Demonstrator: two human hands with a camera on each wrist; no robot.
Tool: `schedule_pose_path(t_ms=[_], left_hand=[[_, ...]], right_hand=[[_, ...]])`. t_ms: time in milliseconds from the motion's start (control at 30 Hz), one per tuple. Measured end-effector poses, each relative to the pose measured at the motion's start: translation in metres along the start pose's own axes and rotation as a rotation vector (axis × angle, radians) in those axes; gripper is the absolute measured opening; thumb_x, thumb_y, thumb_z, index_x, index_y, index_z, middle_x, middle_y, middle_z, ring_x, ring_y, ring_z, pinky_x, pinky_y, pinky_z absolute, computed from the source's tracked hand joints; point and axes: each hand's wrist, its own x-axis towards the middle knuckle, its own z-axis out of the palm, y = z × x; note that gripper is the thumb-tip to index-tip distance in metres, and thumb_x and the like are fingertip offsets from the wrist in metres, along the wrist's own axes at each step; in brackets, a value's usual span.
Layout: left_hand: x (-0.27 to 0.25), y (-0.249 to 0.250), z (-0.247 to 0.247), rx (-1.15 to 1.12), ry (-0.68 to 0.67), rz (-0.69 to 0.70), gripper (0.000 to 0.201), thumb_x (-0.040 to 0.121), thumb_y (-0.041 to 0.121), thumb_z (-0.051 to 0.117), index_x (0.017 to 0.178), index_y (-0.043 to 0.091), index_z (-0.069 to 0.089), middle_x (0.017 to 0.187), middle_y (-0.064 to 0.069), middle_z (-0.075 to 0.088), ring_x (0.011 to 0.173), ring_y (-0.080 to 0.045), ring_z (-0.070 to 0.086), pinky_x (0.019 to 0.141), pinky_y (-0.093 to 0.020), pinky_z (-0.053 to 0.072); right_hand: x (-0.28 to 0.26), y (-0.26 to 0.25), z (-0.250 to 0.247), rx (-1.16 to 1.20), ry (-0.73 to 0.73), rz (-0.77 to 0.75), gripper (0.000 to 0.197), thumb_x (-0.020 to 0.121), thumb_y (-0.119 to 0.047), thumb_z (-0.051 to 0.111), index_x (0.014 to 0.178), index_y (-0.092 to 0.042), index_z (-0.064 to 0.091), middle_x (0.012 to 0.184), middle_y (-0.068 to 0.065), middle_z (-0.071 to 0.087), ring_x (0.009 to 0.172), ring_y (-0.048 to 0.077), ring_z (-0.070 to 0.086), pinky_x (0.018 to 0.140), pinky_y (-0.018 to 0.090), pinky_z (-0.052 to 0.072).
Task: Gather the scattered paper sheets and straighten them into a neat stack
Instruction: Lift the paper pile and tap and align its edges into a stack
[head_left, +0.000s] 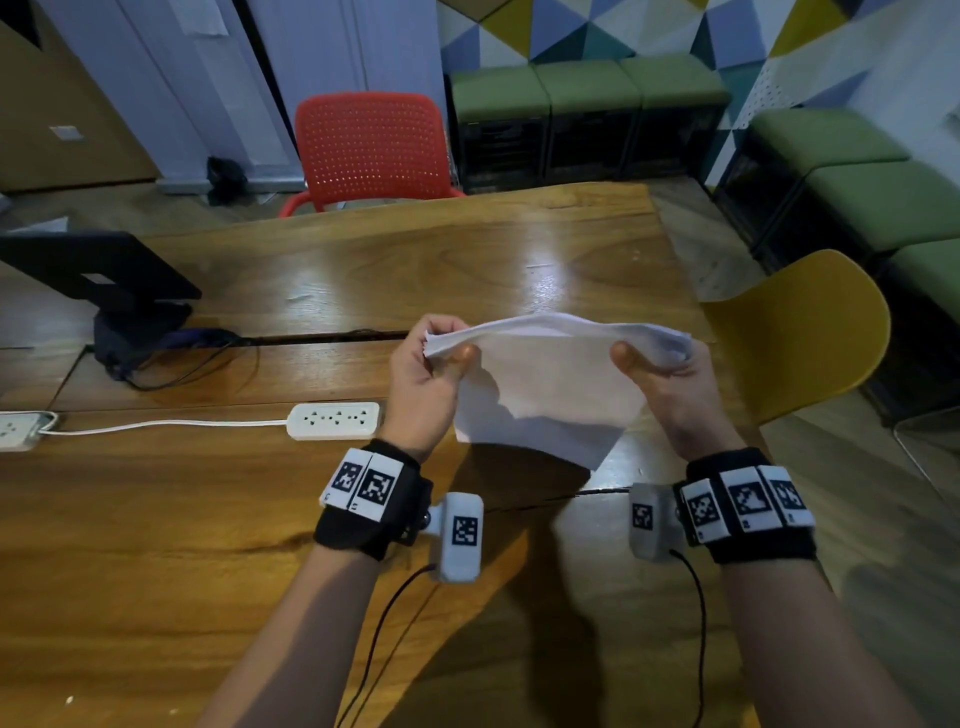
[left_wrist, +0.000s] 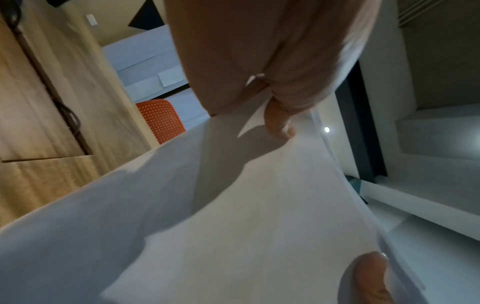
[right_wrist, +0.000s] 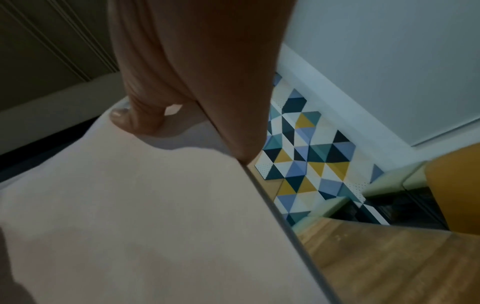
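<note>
A bundle of white paper sheets (head_left: 550, 384) hangs upright above the wooden table (head_left: 363, 270), bowed along its top edge. My left hand (head_left: 441, 353) pinches the top left corner, thumb on the near face. My right hand (head_left: 660, 364) pinches the top right corner the same way. The lower corner of the sheets points down toward the table. In the left wrist view the paper sheets (left_wrist: 233, 205) fill the frame under my thumb. In the right wrist view the paper sheets (right_wrist: 142, 205) show a stacked edge on the right.
A white power strip (head_left: 335, 421) with its cord lies left of my left wrist. A black monitor stand (head_left: 119, 291) sits at the far left. A red chair (head_left: 371, 150) stands behind the table, a yellow chair (head_left: 810, 332) at its right.
</note>
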Motion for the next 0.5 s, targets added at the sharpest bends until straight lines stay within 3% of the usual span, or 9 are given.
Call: schedule_pose_path(t_ms=[67,200,267,333,400,467,500], left_hand=[[0.001,0.001,-0.002,-0.006,0.036,0.021,0.027,0.088,-0.007,0.057,0.085,0.020,0.057,0.083,0.001,0.058,0.077,-0.008,0.053,0.067,-0.016,0.044],[-0.003,-0.003,-0.009,-0.029,0.115,-0.002,0.023,0.090,-0.006,0.055,0.085,0.016,0.057,0.080,0.001,0.060,0.069,0.004,0.058,0.063,-0.013,0.047],[-0.003,-0.004,-0.011,-0.048,0.116,-0.016,0.020,0.093,-0.003,0.053,0.086,0.016,0.058,0.081,0.000,0.062,0.069,0.003,0.059,0.063,-0.014,0.048],[-0.002,-0.003,-0.015,-0.058,0.108,-0.026,0.016,0.095,0.002,0.051,0.088,0.014,0.058,0.082,0.000,0.063,0.070,0.003,0.060,0.064,-0.014,0.049],[-0.001,-0.003,-0.017,-0.056,0.095,-0.038,0.010,0.096,0.004,0.051,0.092,0.010,0.058,0.084,0.000,0.063,0.070,0.004,0.061,0.064,-0.014,0.049],[-0.001,-0.005,-0.018,-0.067,0.084,-0.056,0.009,0.094,0.001,0.052,0.097,0.009,0.057,0.088,-0.001,0.064,0.073,0.003,0.063,0.066,-0.015,0.051],[-0.002,-0.006,-0.017,-0.066,0.084,-0.068,0.012,0.093,-0.001,0.054,0.099,0.009,0.057,0.089,-0.001,0.065,0.075,0.003,0.064,0.067,-0.016,0.052]], right_hand=[[-0.001,-0.004,-0.001,-0.025,-0.002,-0.054,0.012,0.088,-0.008,0.061,0.097,-0.007,0.069,0.077,-0.012,0.073,0.075,0.006,0.065,0.066,0.018,0.052],[-0.009,-0.004,0.005,-0.141,0.046,-0.192,0.017,0.097,-0.008,0.049,0.101,-0.008,0.065,0.079,-0.020,0.069,0.074,-0.004,0.060,0.063,0.012,0.047],[-0.012,-0.003,0.008,-0.218,0.093,-0.243,0.022,0.100,-0.011,0.044,0.104,-0.012,0.065,0.079,-0.017,0.067,0.071,-0.004,0.056,0.059,0.013,0.044],[-0.012,-0.002,0.008,-0.303,0.117,-0.302,0.027,0.101,-0.012,0.039,0.118,-0.020,0.058,0.080,-0.007,0.062,0.066,-0.001,0.053,0.053,0.012,0.042],[-0.012,0.000,0.007,-0.432,0.057,-0.385,0.037,0.101,-0.013,0.038,0.134,-0.028,0.044,0.095,-0.001,0.058,0.073,-0.002,0.054,0.057,0.008,0.045],[-0.013,0.007,0.005,-0.606,-0.013,-0.441,0.042,0.100,-0.016,0.040,0.139,-0.031,0.039,0.113,-0.003,0.050,0.085,-0.004,0.050,0.067,0.007,0.045],[-0.013,0.012,0.005,-0.700,-0.016,-0.451,0.043,0.099,-0.017,0.044,0.139,-0.031,0.039,0.114,-0.001,0.047,0.083,-0.003,0.047,0.067,0.008,0.043]])
